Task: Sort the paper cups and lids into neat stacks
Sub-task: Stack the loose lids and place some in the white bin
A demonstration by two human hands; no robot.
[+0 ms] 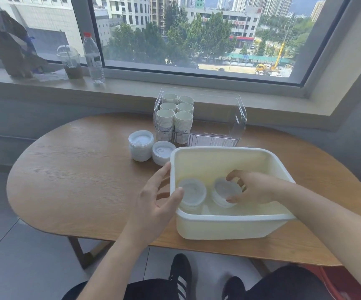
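A white plastic bin (229, 219) stands on the wooden table (84, 169). Inside it lie two short stacks of white lids. My right hand (255, 187) reaches into the bin and grips the right lid stack (225, 191) between thumb and fingers. My left hand (155, 191) holds the bin's left wall, its thumb over the rim beside the left lid stack (193, 191). Two more lid stacks (141, 146) (163, 151) sit on the table behind the bin. Several stacks of white paper cups (175, 113) fill the left side of a clear container (218, 135).
On the window sill stand a water bottle (93, 58), a domed plastic drink cup (70, 62) and a brown paper bag (10, 44). The clear container's right half holds nothing. My legs and black shoes (180, 276) show below the table edge.
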